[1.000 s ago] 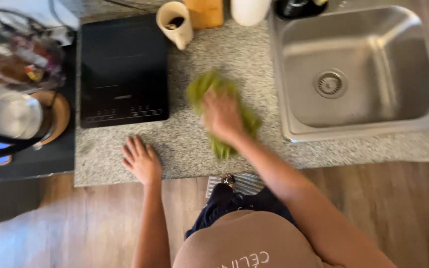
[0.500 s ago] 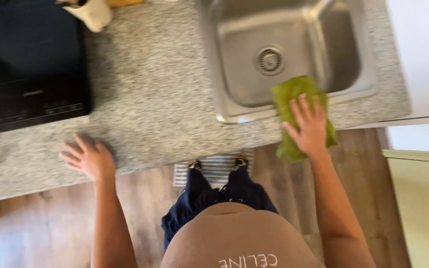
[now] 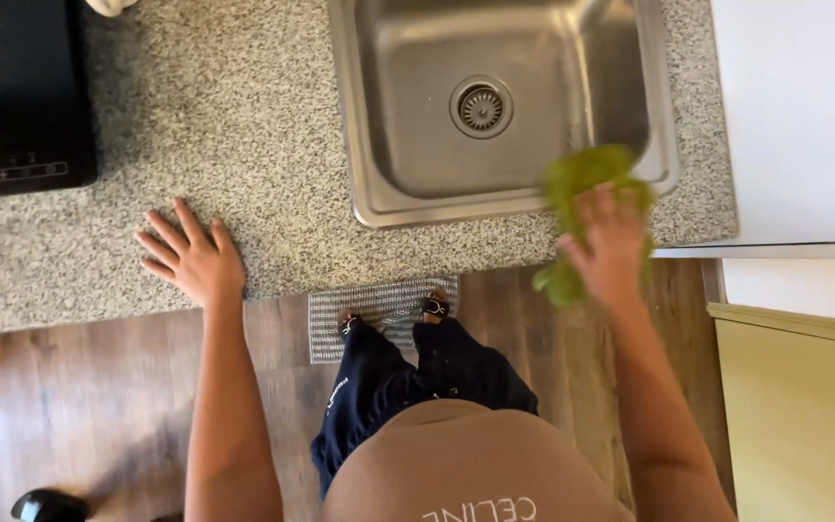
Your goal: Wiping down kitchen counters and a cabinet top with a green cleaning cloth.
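The right hand [image 3: 609, 246] is pressed down on a green cloth [image 3: 587, 179], its grip closed over the bunched fabric; the fingers are blurred, so how tightly they clutch cannot be told exactly. The cloth lies at the front right corner of the sink [image 3: 495, 106], draped across the steel rim and over the front edge of the desk [image 3: 244, 126]; most of it shows beyond the fingertips, toward the basin, and a smaller tuft hangs below the palm off the desk's edge. Its long axis runs roughly front to back, in line with the forearm. The left hand [image 3: 190, 259] is well apart, at the front edge of the desk left of the sink; its grip is open, 5 fingers spread flat on the speckled stone, holding nothing. The right hand is plainly the nearer to the cloth.

The desk is grey granite-like stone; a black cooktop [image 3: 16, 106] sits at its left back part; the sink's drain [image 3: 481, 106] is bare. Below, a wood floor [image 3: 70, 406] carries a small grey striped mat [image 3: 379, 304] under the person's feet; a pale yellow cabinet [image 3: 804, 416] stands at the right.
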